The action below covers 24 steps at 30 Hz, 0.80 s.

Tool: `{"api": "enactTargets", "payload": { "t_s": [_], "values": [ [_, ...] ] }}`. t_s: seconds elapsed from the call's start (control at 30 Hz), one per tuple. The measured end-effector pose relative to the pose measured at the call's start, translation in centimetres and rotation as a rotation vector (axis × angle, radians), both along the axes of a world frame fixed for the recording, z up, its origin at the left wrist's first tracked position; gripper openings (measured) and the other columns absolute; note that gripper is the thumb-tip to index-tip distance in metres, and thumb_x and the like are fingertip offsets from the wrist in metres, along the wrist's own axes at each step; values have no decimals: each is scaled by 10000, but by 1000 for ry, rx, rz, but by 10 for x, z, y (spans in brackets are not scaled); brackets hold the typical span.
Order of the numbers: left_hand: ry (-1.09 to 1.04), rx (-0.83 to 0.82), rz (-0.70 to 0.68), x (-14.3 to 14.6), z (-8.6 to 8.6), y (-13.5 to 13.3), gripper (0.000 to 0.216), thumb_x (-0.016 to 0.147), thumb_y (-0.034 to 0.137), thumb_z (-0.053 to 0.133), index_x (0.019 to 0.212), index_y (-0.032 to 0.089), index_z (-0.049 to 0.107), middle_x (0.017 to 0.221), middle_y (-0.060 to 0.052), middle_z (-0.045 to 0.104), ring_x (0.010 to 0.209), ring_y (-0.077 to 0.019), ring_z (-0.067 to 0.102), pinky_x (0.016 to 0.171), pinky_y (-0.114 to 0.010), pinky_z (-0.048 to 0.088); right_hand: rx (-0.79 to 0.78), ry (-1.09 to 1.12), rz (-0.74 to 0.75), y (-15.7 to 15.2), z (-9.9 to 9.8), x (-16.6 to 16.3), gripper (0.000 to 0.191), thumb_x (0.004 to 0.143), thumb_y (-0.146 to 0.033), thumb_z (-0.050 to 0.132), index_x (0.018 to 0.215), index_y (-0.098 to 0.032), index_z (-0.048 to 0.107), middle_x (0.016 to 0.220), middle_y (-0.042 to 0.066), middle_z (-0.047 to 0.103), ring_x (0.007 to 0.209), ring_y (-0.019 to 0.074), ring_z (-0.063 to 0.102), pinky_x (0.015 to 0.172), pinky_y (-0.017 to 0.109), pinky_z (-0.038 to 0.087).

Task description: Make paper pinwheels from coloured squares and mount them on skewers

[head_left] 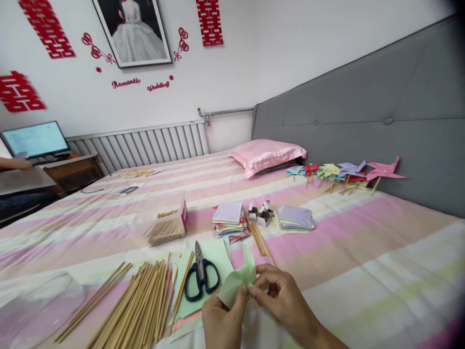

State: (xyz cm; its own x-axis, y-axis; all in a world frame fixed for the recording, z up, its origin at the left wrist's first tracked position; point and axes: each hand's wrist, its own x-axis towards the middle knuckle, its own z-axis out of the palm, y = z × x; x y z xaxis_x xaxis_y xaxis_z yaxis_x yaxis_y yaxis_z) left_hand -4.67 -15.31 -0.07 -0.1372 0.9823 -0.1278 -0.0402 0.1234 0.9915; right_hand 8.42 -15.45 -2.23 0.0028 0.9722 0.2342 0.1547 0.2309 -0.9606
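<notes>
Between both hands is a light green paper pinwheel [244,269], its blades folded in toward the centre. My left hand [225,315] pinches it from the left, thumb near the middle. My right hand [281,298] pinches its right side close to the centre; whether a pin is there I cannot make out. Just left of the pinwheel, dark-handled scissors [199,276] lie with blades pointing away on green paper sheets [221,252]. A large heap of thin wooden sticks [134,310] spreads left of the scissors.
Behind the hands stand a clear box of sticks [169,228], two paper stacks [228,215] and small open boxes [261,213]. Finished pinwheels [350,169] lie by the grey headboard [363,97], near a pink pillow [267,154]. A person's arm [14,164] shows at far left by a monitor [34,139].
</notes>
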Motion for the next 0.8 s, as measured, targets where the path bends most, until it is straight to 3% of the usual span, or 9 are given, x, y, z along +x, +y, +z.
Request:
{"api": "enactTargets", "payload": {
  "t_s": [0.13, 0.27, 0.47, 0.57, 0.67, 0.8],
  "values": [
    [-20, -17, 10, -1, -3, 0, 198, 513, 238, 762, 619, 87, 690, 559, -50, 696, 539, -169, 572, 514, -228, 439, 30, -27, -10, -1, 0, -1, 156, 710, -265, 639, 596, -161, 616, 854, 67, 608, 702, 169, 578, 507, 215, 391],
    [-138, -68, 58, -3, -10, 2, 219, 515, 218, 755, 673, 80, 690, 532, -42, 682, 562, -187, 594, 545, -254, 452, 9, 60, -27, -4, 0, -2, 215, 694, -303, 660, 621, -181, 498, 873, 52, 612, 677, 157, 577, 528, 219, 400],
    [-312, -109, 43, -2, -10, 1, 228, 518, 193, 750, 717, 99, 689, 565, -35, 697, 583, -193, 622, 578, -268, 472, -74, 229, -62, -3, -1, -2, 377, 663, -360, 683, 909, -216, 436, 825, 6, 598, 551, 109, 516, 505, 222, 401],
    [-264, -103, 25, 1, -11, 0, 231, 519, 203, 753, 712, 90, 693, 592, -53, 710, 600, -195, 623, 589, -266, 475, -154, 301, -49, -2, 0, -3, 493, 629, -379, 703, 1005, -216, 430, 800, 11, 614, 530, 127, 545, 489, 241, 419],
    [-157, -78, 3, 3, -14, 0, 209, 531, 229, 748, 663, 79, 691, 597, -73, 715, 592, -197, 614, 570, -260, 470, -226, 444, -44, -5, 4, -5, 462, 616, -347, 709, 975, -209, 453, 748, 3, 618, 654, 186, 614, 560, 274, 470],
    [-122, -42, -32, 7, -15, 0, 185, 545, 236, 736, 636, 82, 689, 585, -69, 715, 564, -187, 606, 544, -248, 464, -287, 537, -84, -7, 8, -6, 456, 583, -292, 727, 956, -197, 482, 693, -11, 619, 684, 197, 623, 595, 277, 475]
  ]
}}
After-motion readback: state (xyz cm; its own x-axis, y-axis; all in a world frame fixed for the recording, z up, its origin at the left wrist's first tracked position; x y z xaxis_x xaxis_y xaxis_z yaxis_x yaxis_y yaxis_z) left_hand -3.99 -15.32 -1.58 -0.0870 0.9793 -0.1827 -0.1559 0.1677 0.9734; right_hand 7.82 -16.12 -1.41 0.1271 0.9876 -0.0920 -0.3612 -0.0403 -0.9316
